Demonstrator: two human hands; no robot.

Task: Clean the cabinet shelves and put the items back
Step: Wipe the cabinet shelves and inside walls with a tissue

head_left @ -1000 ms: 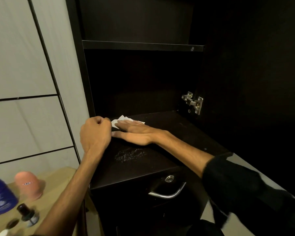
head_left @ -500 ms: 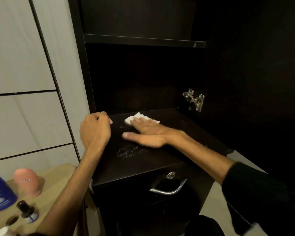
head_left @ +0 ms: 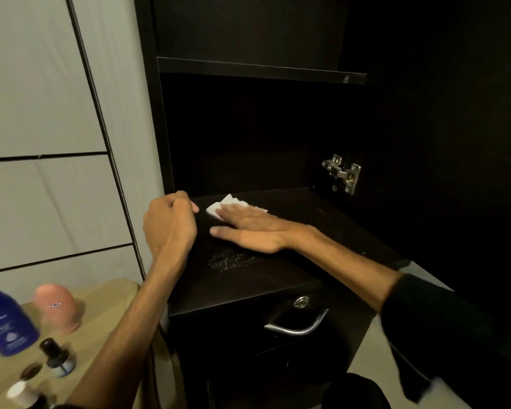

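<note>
My right hand (head_left: 248, 228) flat, palm down, fingers spread, pressing white cloth (head_left: 219, 208) onto dark shelf (head_left: 307, 231); grip wide, nothing clasped. Cloth near shelf's back left corner, mostly under fingers. My left hand (head_left: 168, 225) curled into loose fist at shelf's left edge, just beside cloth; whether it holds anything, cannot tell. Pale dusty smear (head_left: 230, 258) on shelf just in front of right hand. Chrome drawer handle (head_left: 295, 326) below. Metal hinge (head_left: 341, 172) at right. On worktop (head_left: 101, 320) at left: blue bottle (head_left: 3, 323), pink container (head_left: 58, 305), small dark-capped bottle (head_left: 56, 357).
</note>
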